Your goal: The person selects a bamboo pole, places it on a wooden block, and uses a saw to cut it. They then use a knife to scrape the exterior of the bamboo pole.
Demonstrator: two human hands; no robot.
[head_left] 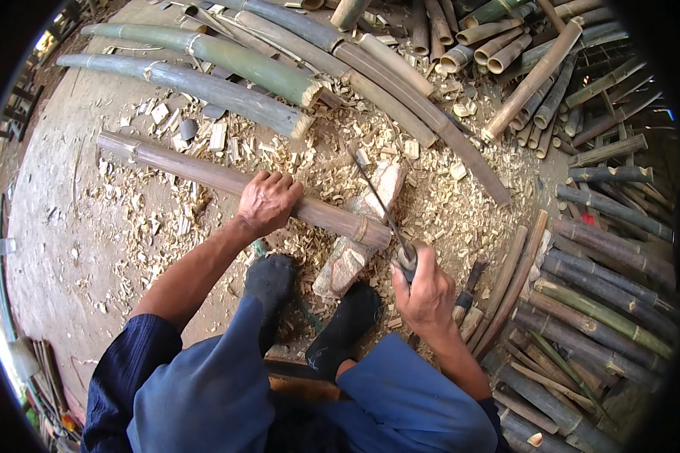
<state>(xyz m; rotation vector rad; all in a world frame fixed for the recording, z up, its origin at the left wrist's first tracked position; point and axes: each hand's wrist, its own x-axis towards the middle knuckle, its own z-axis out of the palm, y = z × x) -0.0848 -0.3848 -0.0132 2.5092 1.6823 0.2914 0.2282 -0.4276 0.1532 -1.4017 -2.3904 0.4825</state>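
Note:
My left hand (270,202) is wrapped over a brown bamboo pole (196,172), which slants from upper left down to the right. Near its right end, the pole rests across a pale, rough block (345,264) with reddish patches. My right hand (425,293) is closed around the handle of a long, narrow-bladed knife (384,205). Its dark blade points up and to the left, above the block and just beyond the pole's end. I cannot tell whether the blade touches the pole. My feet, in dark socks, are on the near side of the pole, either side of the block.
Pale wood shavings (159,249) litter the ground. Beyond the pole lie thick green and grey bamboo lengths (204,87). Stacks of cut bamboo (597,321) line the right side, with more poles (499,45) at the far right. Another dark-handled tool (470,285) lies beside my right hand.

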